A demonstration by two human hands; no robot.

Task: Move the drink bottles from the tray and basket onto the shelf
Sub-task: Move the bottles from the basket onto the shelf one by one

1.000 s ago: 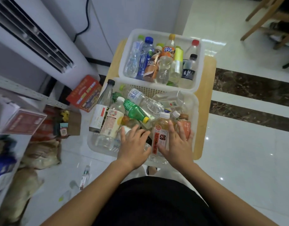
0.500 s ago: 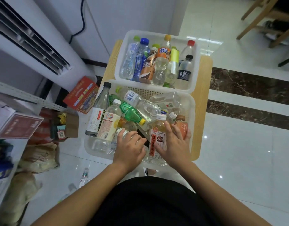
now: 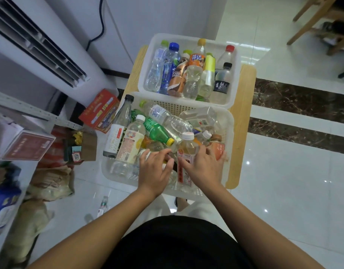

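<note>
A white-capped bottle point(image 3: 188, 146) with a red-and-white label stands at 6 o'clock in the near basket point(image 3: 228, 121), among clear, green and orange bottles lying crosswise. The right hand point(image 3: 203, 167) curls round it, thumb on the label. The left hand point(image 3: 154, 168), fingers bent and spread, covers bottles at 7 o'clock; whether it grips one I cannot tell. The far basket point(image 3: 234, 84), at 12 o'clock, holds upright bottles; a brown one point(image 3: 176, 74) reads "SCAFE". The shelf point(image 3: 31, 112) sits at 9 o'clock.
</note>
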